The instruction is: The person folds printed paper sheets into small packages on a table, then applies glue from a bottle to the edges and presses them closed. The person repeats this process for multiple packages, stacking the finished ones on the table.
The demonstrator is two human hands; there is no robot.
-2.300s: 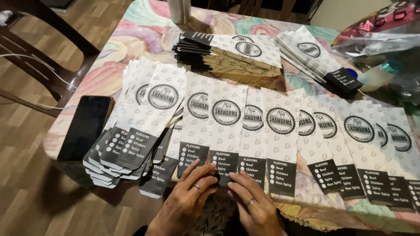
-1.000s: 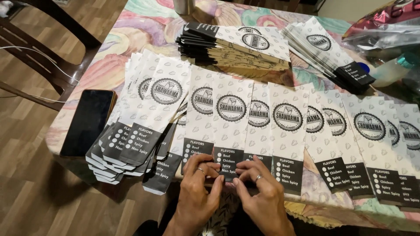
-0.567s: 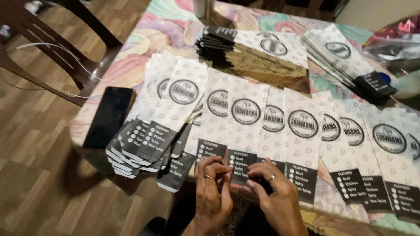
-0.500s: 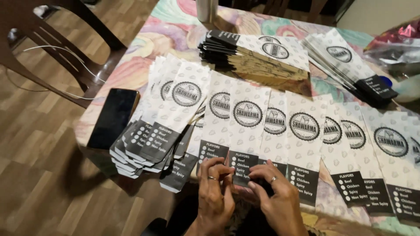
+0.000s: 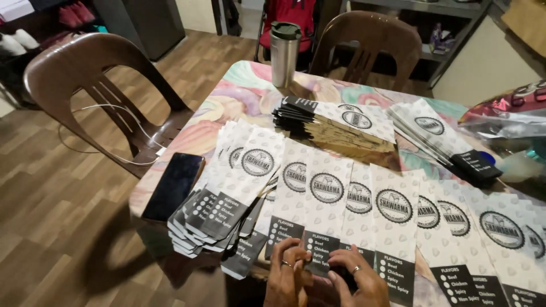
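Observation:
My left hand (image 5: 289, 274) and my right hand (image 5: 358, 279) meet at the table's near edge, fingers pinching the black bottom end of one white paper sleeve (image 5: 324, 199) with a round black emblem. That sleeve lies in a row of like sleeves (image 5: 449, 216) overlapping to the right. A fanned pile of the same sleeves (image 5: 227, 187) lies to the left of my hands. Both hands wear a ring.
A black phone (image 5: 174, 185) lies at the table's left edge. Two more sleeve stacks (image 5: 335, 128) (image 5: 438, 136) sit further back, with a steel tumbler (image 5: 284, 52) behind. Brown plastic chairs (image 5: 85, 74) (image 5: 369, 42) stand left and far. A foil bag (image 5: 506, 113) lies at right.
The view has tilted up, so the chairs and tumbler show now. My hands stay on the same sleeve's bottom end, fingers working slightly.

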